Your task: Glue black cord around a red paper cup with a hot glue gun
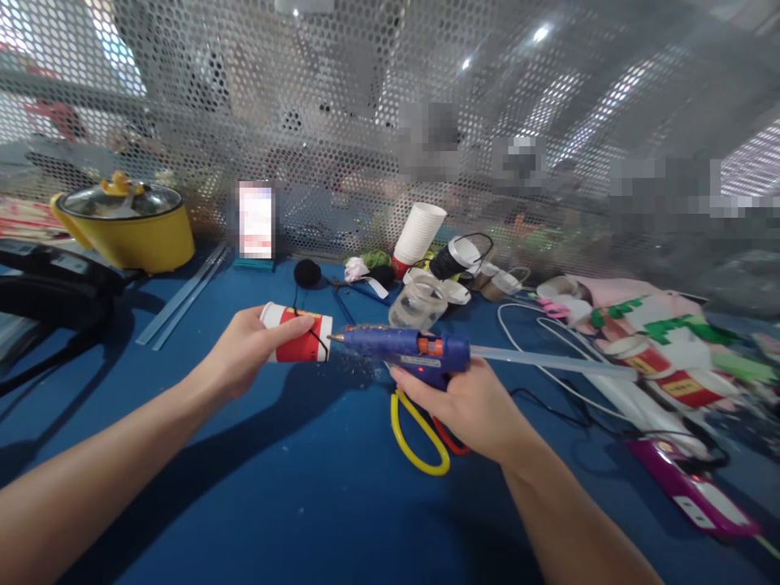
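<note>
My left hand (247, 349) grips a red and white paper cup (298, 345) lying on its side in the air, thumb along its wall. A strand of black yarn crosses the cup and runs back to a black yarn ball (307, 274) on the table. My right hand (472, 398) is wrapped round the handle of a blue hot glue gun (396, 345). The gun's nozzle is at the cup's right end; whether it touches, I cannot tell. A long clear glue stick (548, 360) sticks out of the gun's back. Below it lie scissors with a yellow handle (420, 443).
On the blue table (292, 479) stand a yellow pot (140, 231), a lit phone (256, 219), a clear jar (418, 301) and stacked paper cups (419, 231). Glue sticks (183, 296) lie left; a purple power strip (695, 487), cables and craft scraps are right. Perforated metal mesh (341, 122) rises behind.
</note>
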Motion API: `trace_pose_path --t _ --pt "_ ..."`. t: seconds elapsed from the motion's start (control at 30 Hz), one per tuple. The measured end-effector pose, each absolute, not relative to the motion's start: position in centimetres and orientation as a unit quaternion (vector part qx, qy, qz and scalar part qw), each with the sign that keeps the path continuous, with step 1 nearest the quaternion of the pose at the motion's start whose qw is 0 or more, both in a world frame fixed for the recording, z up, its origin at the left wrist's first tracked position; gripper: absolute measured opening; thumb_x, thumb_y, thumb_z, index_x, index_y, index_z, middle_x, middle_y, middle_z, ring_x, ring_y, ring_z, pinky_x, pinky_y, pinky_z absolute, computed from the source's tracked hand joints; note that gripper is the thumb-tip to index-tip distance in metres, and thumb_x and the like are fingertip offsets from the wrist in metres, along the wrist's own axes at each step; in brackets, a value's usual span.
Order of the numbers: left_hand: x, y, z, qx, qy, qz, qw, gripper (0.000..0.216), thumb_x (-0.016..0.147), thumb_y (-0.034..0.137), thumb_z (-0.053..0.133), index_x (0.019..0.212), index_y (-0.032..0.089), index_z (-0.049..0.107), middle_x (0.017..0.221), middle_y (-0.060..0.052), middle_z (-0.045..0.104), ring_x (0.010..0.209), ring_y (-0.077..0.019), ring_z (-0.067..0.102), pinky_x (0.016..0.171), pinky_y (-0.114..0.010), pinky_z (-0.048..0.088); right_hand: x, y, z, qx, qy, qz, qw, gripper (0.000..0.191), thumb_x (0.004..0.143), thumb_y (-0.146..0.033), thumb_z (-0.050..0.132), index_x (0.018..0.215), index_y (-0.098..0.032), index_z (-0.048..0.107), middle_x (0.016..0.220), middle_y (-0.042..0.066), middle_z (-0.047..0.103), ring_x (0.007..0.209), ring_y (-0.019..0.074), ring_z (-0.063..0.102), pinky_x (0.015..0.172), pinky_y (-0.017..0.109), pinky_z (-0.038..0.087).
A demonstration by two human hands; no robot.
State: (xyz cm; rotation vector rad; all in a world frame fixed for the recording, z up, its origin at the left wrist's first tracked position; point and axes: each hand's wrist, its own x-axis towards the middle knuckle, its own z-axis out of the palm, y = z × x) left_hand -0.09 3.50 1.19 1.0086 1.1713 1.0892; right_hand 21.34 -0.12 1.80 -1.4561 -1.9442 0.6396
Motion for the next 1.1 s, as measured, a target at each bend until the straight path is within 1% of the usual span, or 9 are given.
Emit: trace_pose_path --t 0.1,0.2,0.3,0.4,0.5,0.73,0.87,0.97,1.1 --pt "-0.14 3.55 1.16 0.434 0.502 0.473 0.579 0.023 0.06 0.027 0.071 0.073 0.01 0.065 0.063 -0.004 0.068 0.055 -0.0114 0.059 0.054 -0.02 0.044 21.38 -0.08 1.8 -0.55 -0.745 0.232 0.3 0.014 0.071 -0.03 0.056 0.071 -0.017 0.062 0.059 0.002 0.063 0.053 0.0177 0.058 0.053 0.029 0.05" --pt "-0.2 3.58 1.12 0.431 0.506 0.481 0.572 0.023 0.059 0.027 0.072 0.072 0.01 0.065 0.062 -0.003 0.068 0.053 -0.0109 0.058 0.053 -0.019 0.044 21.36 -0.08 1.84 -0.541 -0.756 0.225 0.292 0.013 0.071 -0.028 0.055 0.072 -0.017 0.062 0.057 0.001 0.062 0.051 0.017 0.056 0.052 0.028 0.049" --pt "-0.21 3.53 1.0 0.437 0.507 0.474 0.572 0.024 0.059 0.029 0.072 0.073 0.011 0.066 0.063 -0.003 0.068 0.054 -0.0115 0.058 0.053 -0.02 0.043 21.28 -0.15 1.87 -0.552 -0.741 0.235 0.3 0.014 0.071 -0.029 0.056 0.071 -0.016 0.062 0.058 0.001 0.062 0.052 0.0166 0.057 0.051 0.027 0.048" --pt "-0.16 3.41 0.96 0.444 0.503 0.472 0.572 0.023 0.059 0.03 0.072 0.073 0.011 0.066 0.065 -0.003 0.068 0.056 -0.0115 0.059 0.053 -0.019 0.043 21.22 -0.17 1.85 -0.569 -0.72 0.244 0.313 0.015 0.07 -0.03 0.057 0.067 -0.015 0.061 0.053 0.0 0.059 0.047 0.0141 0.054 0.046 0.024 0.046" --pt "-0.11 3.31 1.11 0.438 0.505 0.473 0.574 0.022 0.059 0.029 0.071 0.072 0.011 0.065 0.065 -0.003 0.068 0.055 -0.0108 0.058 0.053 -0.019 0.043 21.21 -0.08 1.82 -0.563 -0.713 0.267 0.321 0.016 0.07 -0.03 0.058 0.065 -0.015 0.06 0.048 -0.002 0.056 0.042 0.0118 0.05 0.041 0.022 0.042" --pt "-0.41 3.73 0.91 0.411 0.504 0.437 0.622 0.019 0.062 0.03 0.069 0.065 0.012 0.064 0.056 -0.001 0.063 0.049 -0.0091 0.054 0.048 -0.018 0.039 21.2 0.01 2.03 -0.538 -0.704 0.348 0.308 0.018 0.072 -0.032 0.055 0.069 -0.015 0.061 0.044 -0.002 0.053 0.038 0.0112 0.049 0.039 0.022 0.04" --pt "-0.61 3.99 0.55 0.411 0.502 0.422 0.633 0.024 0.063 0.032 0.068 0.073 0.01 0.065 0.061 -0.003 0.063 0.052 -0.01 0.054 0.049 -0.019 0.04 21.13 -0.16 2.21 -0.539 -0.703 0.348 0.307 0.017 0.072 -0.031 0.056 0.067 -0.015 0.061 0.042 -0.002 0.053 0.038 0.0109 0.049 0.039 0.021 0.04" --pt "-0.6 3.95 0.57 0.414 0.497 0.424 0.633 0.025 0.063 0.033 0.068 0.072 0.01 0.064 0.061 -0.003 0.062 0.052 -0.0101 0.053 0.048 -0.019 0.039 21.12 -0.18 2.29 -0.537 -0.708 0.335 0.312 0.017 0.071 -0.03 0.055 0.064 -0.015 0.06 0.042 -0.002 0.052 0.038 0.0105 0.049 0.038 0.021 0.04" --pt "-0.6 3.89 0.64 0.416 0.498 0.425 0.631 0.025 0.062 0.033 0.068 0.071 0.01 0.064 0.06 -0.003 0.061 0.052 -0.0105 0.053 0.048 -0.02 0.039 21.26 -0.11 2.24 -0.534 -0.708 0.341 0.311 0.017 0.071 -0.031 0.055 0.066 -0.015 0.06 0.05 0.0 0.058 0.041 0.0114 0.052 0.04 0.021 0.041"
